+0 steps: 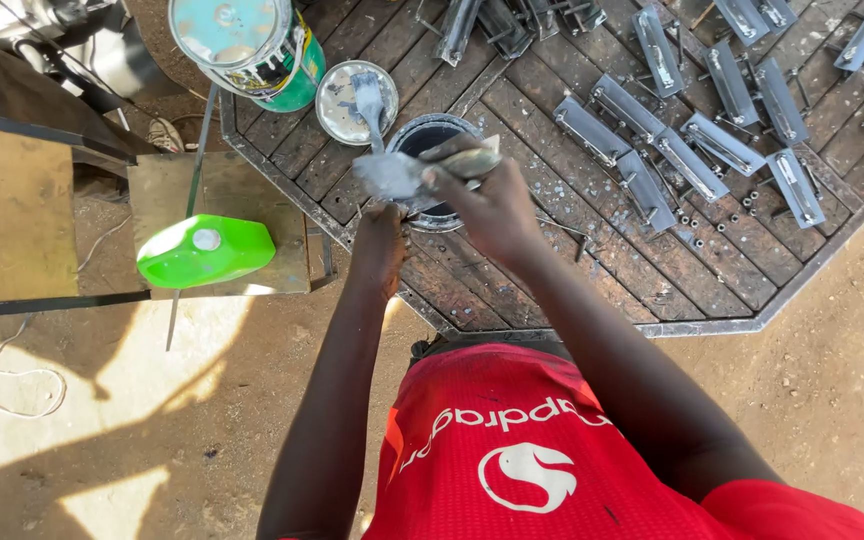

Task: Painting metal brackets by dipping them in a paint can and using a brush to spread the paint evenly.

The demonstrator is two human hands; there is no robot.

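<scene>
Green plastic jug (206, 250), lying on its side on a small metal stand (252, 190) just off the left edge of the wooden tabletop (552, 270). Large paint can (252, 45), green-sided with a pale lid, standing at the tabletop's far left corner. Round metal lid (344, 110), lying flat just right of the large can, with a second brush (369, 100) resting across it. Left hand (377, 250), at the near left edge of the tabletop, fingers closed around a small grey-coated piece (377, 178) held up from below. Small open tin (430, 140), dark inside, standing on the tabletop directly behind both hands. Right hand (487, 205), fingers pinched shut on the wooden handle of a paintbrush (472, 162), its bristles touching the grey piece over the tin. Grey metal brackets (652, 150), many, laid in loose rows across the right half and far edge of the tabletop, with small bolts (697, 225) scattered among them.
</scene>
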